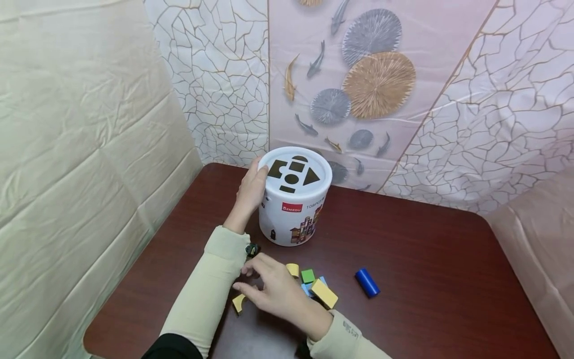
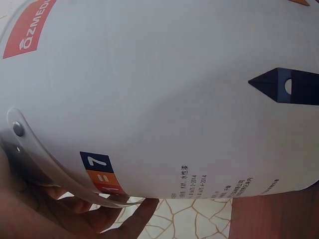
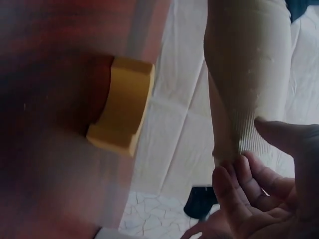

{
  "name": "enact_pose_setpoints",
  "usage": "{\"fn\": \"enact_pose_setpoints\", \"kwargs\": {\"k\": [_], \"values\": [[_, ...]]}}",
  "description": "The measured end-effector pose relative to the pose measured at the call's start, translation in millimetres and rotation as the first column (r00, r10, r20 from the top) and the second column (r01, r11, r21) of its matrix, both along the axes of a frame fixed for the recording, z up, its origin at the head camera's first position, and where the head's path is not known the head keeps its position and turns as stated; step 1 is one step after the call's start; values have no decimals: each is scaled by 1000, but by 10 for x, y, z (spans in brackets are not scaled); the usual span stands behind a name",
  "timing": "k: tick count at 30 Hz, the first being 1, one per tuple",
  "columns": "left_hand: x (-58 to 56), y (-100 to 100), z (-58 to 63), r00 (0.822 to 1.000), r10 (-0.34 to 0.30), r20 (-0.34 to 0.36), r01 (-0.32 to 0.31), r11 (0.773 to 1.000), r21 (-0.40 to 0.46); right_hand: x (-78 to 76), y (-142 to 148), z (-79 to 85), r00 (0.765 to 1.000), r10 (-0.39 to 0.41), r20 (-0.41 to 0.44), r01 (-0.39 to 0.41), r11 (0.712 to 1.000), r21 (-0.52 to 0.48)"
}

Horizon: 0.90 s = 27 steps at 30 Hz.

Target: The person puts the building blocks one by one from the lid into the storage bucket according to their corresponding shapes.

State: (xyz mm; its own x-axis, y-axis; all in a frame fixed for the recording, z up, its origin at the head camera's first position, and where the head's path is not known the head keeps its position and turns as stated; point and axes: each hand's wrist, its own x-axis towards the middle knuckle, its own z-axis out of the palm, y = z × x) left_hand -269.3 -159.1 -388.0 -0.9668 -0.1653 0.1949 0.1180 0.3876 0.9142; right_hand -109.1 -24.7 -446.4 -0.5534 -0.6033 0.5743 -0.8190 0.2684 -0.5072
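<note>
My left hand [image 1: 252, 192] holds the left side of a white lidded bucket [image 1: 287, 219] near its top. Dark shaped holes mark the lid [image 1: 293, 169]. In the left wrist view, those fingers [image 2: 144, 214] curl beside the bucket's strap handle [image 2: 55, 172]. My right hand [image 1: 280, 289] hovers over the near table beside the left sleeve [image 1: 211, 279], fingers loosely bent, nothing seen between thumb and fingertips. Close below it lies a yellow arch block [image 3: 124, 107], partly hidden in the head view. Past the knuckles are a yellow rectangular block [image 1: 324, 293] and a green block [image 1: 308, 275].
A blue cylinder [image 1: 367, 282] lies apart on the right of the brown table [image 1: 426, 249]. A curved yellow block [image 1: 293, 269] and light-blue pieces [image 1: 307, 289] sit near the green one. Patterned cloth [image 1: 233, 75] hangs behind the table, plain cloth [image 1: 89, 149] at the left.
</note>
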Motion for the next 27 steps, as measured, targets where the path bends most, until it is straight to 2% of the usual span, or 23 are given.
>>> {"fn": "enact_pose_setpoints", "kwargs": {"k": [6, 9, 15, 22, 25, 27], "values": [[2, -2, 2, 1000, 4, 3, -4, 1000, -4, 78, -78, -35, 994, 36, -104, -30, 998, 57], [7, 3, 7, 1000, 2, 5, -2, 1000, -2, 53, -73, -19, 992, 52, -112, -47, 998, 47], [24, 8, 14, 1000, 10, 6, -10, 1000, -7, -34, -35, 78, 991, 65, -113, -63, 998, 24], [23, 5, 8, 1000, 9, 4, -9, 1000, -9, -258, 68, 242, 989, 32, -147, -34, 999, -15], [21, -1, 3, 1000, 8, 7, -8, 1000, -14, -359, 138, 274, 991, -16, -132, 25, 998, 63], [22, -5, 3, 1000, 7, 9, -7, 1000, -17, -415, 191, 258, 995, -50, -92, 66, 981, 181]]}}
